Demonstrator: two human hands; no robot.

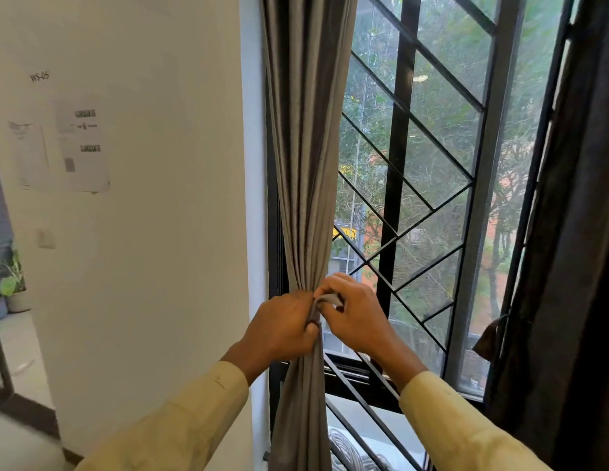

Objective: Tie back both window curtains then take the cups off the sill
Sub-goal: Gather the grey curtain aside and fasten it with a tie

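Clamped round the bunched grey curtain [306, 164] with the left hand [282, 324], fingers curled in tight, back of the hand facing up. Pinching a narrow grey strip [328, 298] of cloth against that bunch with the right hand [352, 316], fingers bent over the top of it, knuckles raised. Hands together, touching at the strip, low on the curtain where the folds draw in to their narrowest. Forearms reaching up and inward from the bottom corners in pale yellow sleeves [466, 426], wrists bare.

Gathered hard against the left edge of the window, that curtain, hanging straight above the grip and flaring a little below it. Behind it, a black grille [398, 158] of slanted bars over the glass, green trees beyond. At the far right, a dark curtain [578, 232] drawn to its own side; hard to tell whether tied. Below the grille, a pale sill [367, 416].

On the white wall [160, 232] to the left, reading "WS-05" on a small label [39, 76], above two taped sheets [82, 144] with print too blurred to read. Lower down, a switch [45, 238], and a potted plant [12, 283] at the left edge.
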